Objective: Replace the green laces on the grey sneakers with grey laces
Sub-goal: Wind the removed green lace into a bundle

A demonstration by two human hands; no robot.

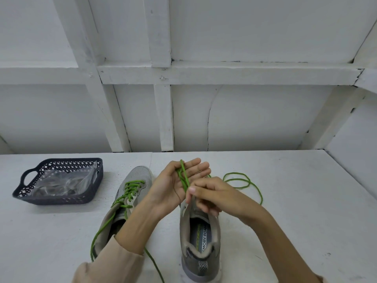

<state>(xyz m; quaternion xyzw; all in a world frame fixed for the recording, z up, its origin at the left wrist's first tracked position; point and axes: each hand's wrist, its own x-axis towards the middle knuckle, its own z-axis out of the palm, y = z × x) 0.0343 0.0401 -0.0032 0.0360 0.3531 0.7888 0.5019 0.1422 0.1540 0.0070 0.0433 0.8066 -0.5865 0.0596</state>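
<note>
Two grey sneakers stand on the white table. The left sneaker point(130, 193) still carries its green lace point(130, 190), whose loose ends trail toward me. The right sneaker point(201, 237) shows its insole and no lace in its visible part; my hands hide its front. My left hand point(179, 184) is palm up above that shoe, fingers straight, with a pulled-out green lace point(242, 180) doubled across its palm. My right hand point(212, 197) pinches that lace at the base of the left palm. The rest of the lace loops on the table to the right.
A dark plastic basket point(59, 199) with clear plastic bags inside sits at the left of the table. A white panelled wall point(204, 119) rises behind the table. Bare tabletop lies to the right and in front.
</note>
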